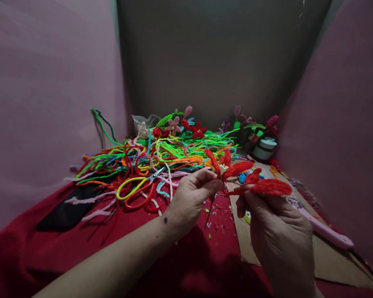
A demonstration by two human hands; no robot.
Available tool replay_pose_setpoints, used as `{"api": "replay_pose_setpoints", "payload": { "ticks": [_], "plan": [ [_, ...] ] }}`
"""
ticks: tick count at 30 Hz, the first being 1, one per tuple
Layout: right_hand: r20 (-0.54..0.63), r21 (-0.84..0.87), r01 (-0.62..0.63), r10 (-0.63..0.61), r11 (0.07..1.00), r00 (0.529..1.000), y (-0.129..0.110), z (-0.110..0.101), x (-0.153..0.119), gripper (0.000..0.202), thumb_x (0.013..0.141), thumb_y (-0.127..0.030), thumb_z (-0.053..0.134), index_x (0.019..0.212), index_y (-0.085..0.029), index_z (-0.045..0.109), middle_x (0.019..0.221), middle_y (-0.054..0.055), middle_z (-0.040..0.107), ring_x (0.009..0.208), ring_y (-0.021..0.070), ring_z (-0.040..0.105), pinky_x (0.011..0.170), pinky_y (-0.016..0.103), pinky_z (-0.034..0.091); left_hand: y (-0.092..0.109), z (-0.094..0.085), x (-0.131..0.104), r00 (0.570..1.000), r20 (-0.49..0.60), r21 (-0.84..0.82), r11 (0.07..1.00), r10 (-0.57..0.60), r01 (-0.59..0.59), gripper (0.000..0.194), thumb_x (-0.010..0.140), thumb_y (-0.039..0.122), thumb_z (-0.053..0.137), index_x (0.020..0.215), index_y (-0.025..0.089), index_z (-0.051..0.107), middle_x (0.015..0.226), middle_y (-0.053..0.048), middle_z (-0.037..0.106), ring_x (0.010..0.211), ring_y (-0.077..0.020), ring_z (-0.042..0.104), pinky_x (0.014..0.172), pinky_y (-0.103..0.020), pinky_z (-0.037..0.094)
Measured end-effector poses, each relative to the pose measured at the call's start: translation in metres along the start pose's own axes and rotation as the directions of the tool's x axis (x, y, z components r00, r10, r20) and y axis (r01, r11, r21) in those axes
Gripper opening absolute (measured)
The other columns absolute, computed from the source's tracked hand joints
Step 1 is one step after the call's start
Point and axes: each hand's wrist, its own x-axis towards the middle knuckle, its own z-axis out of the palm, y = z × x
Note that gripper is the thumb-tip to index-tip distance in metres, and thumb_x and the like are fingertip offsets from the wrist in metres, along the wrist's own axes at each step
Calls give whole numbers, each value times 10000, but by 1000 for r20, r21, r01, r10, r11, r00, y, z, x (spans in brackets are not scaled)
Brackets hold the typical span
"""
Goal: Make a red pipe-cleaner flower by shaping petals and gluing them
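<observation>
My left hand (191,198) pinches the base of a red pipe-cleaner flower (236,169) with a pale yellow centre. A thin dark stem hangs below those fingers. Close by on the right, my right hand (276,231) is closed on a red pipe-cleaner petal piece (270,187), its short twisted tail pointing toward the flower. A small gap seems to lie between the two red pieces. Left of my left hand, scissors (133,188) with one yellow and one red handle rest among loose pipe cleaners.
A heap of coloured pipe cleaners (180,147) covers the back, with finished flowers (174,125) on it. A lidded jar (265,149) stands at back right. Cardboard (245,244) and a pink-handled tool (326,229) lie right; a black phone-like slab (65,211) lies left on the red cloth (174,269).
</observation>
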Motion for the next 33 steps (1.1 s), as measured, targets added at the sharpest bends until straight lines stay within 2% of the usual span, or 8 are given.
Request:
{"api": "replay_pose_setpoints", "payload": {
  "ticks": [3,5,8,14,21,27,33],
  "plan": [
    [35,-164,86,-81,983,996,-8,1,-4,24,681,-207,699,682,-184,701,610,-5,636,591,108,551,525,204,459,5,3,-3,996,-63,89,994,67,-61,106,739,208,654,676,144,598,649,26,561,636,-79,487,648,-217,380],
    [63,-228,138,-127,964,990,-9,3,-4,29,691,-198,682,673,-181,697,584,-10,626,567,102,536,506,197,457,4,4,-5,994,-64,101,991,89,-83,93,737,202,655,681,148,604,654,29,565,636,-75,492,642,-210,386],
    [94,-226,186,-169,956,981,-5,8,-3,31,694,-191,670,669,-179,684,561,-18,614,537,95,524,481,193,452,0,5,-5,996,-44,70,995,80,-77,88,736,220,657,691,156,618,685,22,576,649,-79,507,655,-219,401],
    [125,-153,196,-178,969,976,1,8,-4,37,698,-179,671,735,-177,666,626,-16,645,535,92,545,517,211,482,-6,4,-3,998,-53,-14,1000,21,-22,112,682,237,705,678,150,635,693,10,587,652,-87,518,664,-235,407],
    [103,-152,86,-71,985,992,3,11,-4,75,718,-233,671,754,-175,640,650,-11,625,552,95,542,543,228,471,-6,3,-3,997,-70,-58,998,-10,6,128,652,231,725,650,141,634,669,6,596,615,-87,509,638,-242,393],
    [84,-166,50,-36,985,996,8,13,-6,86,716,-240,671,715,-175,614,610,-25,571,544,90,504,518,217,428,-7,3,-4,998,-54,-142,989,-36,28,138,637,214,740,653,140,625,636,13,582,587,-81,498,605,-232,383],
    [85,14,-61,59,998,995,9,16,-4,89,683,-227,703,730,-181,643,692,-15,614,620,91,537,582,210,449,-8,2,-5,999,7,-212,976,-37,38,143,659,208,729,643,143,603,590,29,544,557,-73,476,587,-224,371]
  ]
}}
